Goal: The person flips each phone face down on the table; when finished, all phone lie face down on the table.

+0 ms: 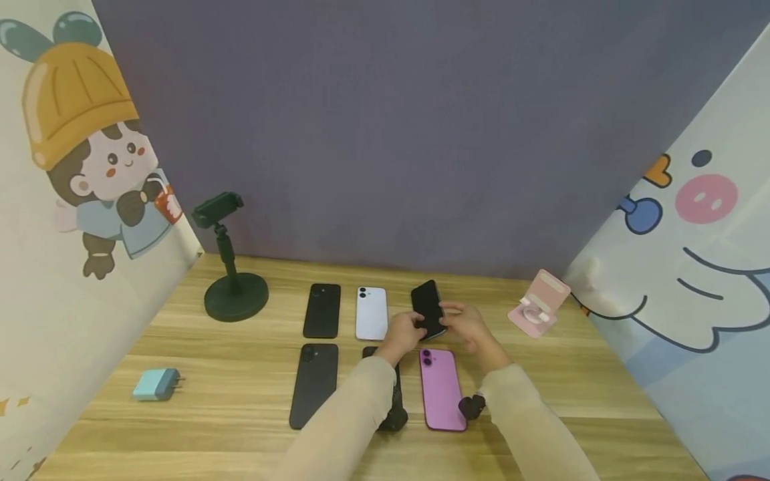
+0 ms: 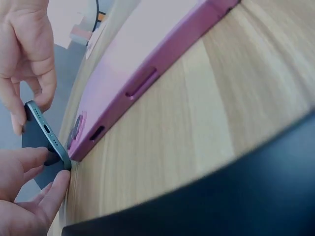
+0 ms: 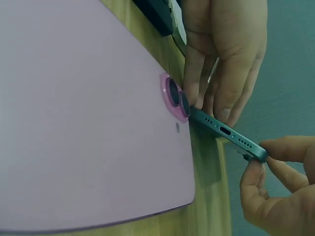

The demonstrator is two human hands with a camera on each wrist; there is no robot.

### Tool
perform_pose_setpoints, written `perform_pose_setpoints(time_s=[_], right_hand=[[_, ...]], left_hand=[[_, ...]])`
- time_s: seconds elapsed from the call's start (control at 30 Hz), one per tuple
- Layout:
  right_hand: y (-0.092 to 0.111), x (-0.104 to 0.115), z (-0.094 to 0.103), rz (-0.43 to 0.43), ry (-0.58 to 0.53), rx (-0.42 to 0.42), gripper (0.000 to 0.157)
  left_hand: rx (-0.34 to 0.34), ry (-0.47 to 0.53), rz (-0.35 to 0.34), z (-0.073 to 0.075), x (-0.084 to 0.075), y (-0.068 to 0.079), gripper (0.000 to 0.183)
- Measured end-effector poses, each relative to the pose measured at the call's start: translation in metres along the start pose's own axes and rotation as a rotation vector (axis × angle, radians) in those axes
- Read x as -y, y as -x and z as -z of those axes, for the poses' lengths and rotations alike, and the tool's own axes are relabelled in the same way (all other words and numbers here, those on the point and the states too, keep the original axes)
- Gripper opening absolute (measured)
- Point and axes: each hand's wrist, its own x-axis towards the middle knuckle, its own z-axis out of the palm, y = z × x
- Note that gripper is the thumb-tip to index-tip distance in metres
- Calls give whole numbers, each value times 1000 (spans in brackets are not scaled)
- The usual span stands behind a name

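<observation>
Both hands are at a dark phone (image 1: 426, 304) in the back row, its teal bottom edge (image 3: 231, 134) with the charging port showing in the wrist views. My left hand (image 1: 404, 334) pinches one lower corner between thumb and fingers. At the opposite lower corner my right hand (image 1: 469, 325) pinches the edge. The phone is tilted, and its right corner is raised off the table in the right wrist view. Just in front lies a pink phone (image 1: 442, 387), camera side up. To the left lies a white phone (image 1: 371, 315), close to my left hand.
A black phone (image 1: 321, 310) and a dark grey phone (image 1: 314, 384) lie further left. Another dark phone (image 1: 369, 351) is mostly hidden under my left forearm. A black stand (image 1: 236, 296), a teal charger plug (image 1: 155, 385) and a pink folding phone stand (image 1: 539, 302) are on the wooden table.
</observation>
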Motion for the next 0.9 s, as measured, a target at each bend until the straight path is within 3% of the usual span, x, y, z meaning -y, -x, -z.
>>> perform_pose_setpoints(time_s=[0.27, 0.37, 0.63, 0.9], right_hand=[[2, 4, 0, 9, -121, 44, 51], [3, 6, -1, 11, -131, 51, 47], [6, 8, -3, 15, -166, 67, 41], [5, 5, -5, 30, -182, 77, 43]], left_hand=[[-54, 51, -16, -5, -4, -1, 30], [-59, 152, -3, -8, -3, -1, 31], [-39, 568, 89, -11, -4, 2, 33], [-50, 664, 107, -10, -7, 2, 33]])
